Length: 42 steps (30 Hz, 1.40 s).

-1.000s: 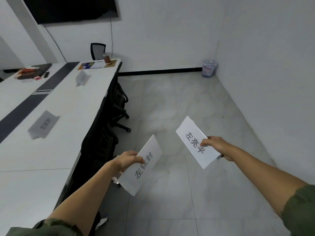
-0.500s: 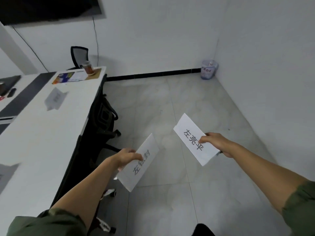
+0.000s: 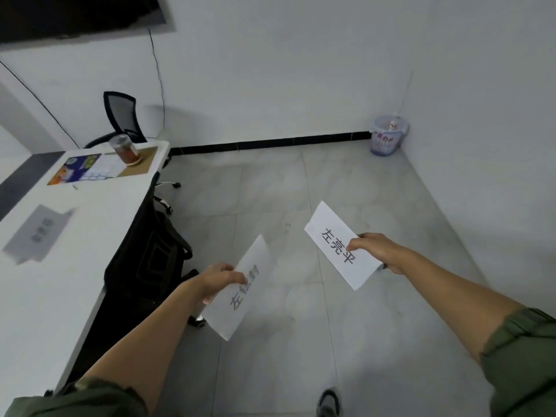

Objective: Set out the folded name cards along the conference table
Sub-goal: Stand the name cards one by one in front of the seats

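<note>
Head view: I stand beside the worktop [image 3: 75,266], which runs along my left, with both arms held out over the tiled floor [image 3: 270,191]. My left hand [image 3: 219,281] pinches the first name card [image 3: 237,311] at its edge, thumb on top. My right hand [image 3: 373,251] pinches the second name card [image 3: 334,242] the same way. Both cards hang in the air over the floor, apart from each other and well clear of the worktop. A placed card [image 3: 37,233] already sits on the worktop, short of the papers [image 3: 87,170] and the jar [image 3: 126,149] at the far end.

I see a few ways this could go wrong. Each card is thin paper held by one edge only, so a loose pinch could let it slip to the floor. Setting one down single-handed may splay the fold, leaving it flat rather than standing. The black chair [image 3: 150,257] is tucked against the worktop edge, so my forearm might catch on it as I reach across. I could also crowd the placed card and spoil the spacing.
</note>
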{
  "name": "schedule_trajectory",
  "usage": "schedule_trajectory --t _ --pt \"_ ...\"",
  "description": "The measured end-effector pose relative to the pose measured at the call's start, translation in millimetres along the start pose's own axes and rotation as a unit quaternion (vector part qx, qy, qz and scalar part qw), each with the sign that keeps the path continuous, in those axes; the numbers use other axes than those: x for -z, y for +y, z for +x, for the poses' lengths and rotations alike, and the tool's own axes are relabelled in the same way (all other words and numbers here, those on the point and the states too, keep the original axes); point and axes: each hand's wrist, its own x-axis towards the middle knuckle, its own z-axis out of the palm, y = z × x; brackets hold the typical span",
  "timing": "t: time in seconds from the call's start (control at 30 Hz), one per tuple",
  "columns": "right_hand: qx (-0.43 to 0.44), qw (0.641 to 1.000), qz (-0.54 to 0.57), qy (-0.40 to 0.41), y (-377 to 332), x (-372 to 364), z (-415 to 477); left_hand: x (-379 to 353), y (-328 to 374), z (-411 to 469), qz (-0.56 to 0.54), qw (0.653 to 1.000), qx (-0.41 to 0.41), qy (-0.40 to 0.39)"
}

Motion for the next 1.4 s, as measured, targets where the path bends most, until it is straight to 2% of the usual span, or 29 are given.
schedule_trajectory --t 0.33,0.5,0.7,0.87,1.1,1.27,1.4 --pt "0.021 0.996 -0.064 -0.056 -159 15 198 100 87 158 -0.041 0.999 0.027 0.018" --pt "0.020 0.995 -0.083 -0.060 -255 6 320 183 141 264 -0.045 0.997 0.043 0.045" --pt "0.047 0.991 -0.098 -0.078 -375 14 428 278 231 357 -0.061 0.997 0.023 0.045" --pt "0.054 0.989 -0.102 -0.094 -461 10 533 347 279 448 -0.055 0.997 0.023 0.045" --pt "0.075 0.975 -0.148 -0.146 -598 -20 700 446 334 573 -0.109 0.988 0.064 0.089" --pt "0.098 0.961 -0.182 -0.184 -718 -63 787 519 358 617 -0.170 0.970 0.096 0.144" --pt "0.123 0.942 -0.208 -0.232 -792 -120 833 577 351 639 -0.206 0.958 0.111 0.162"
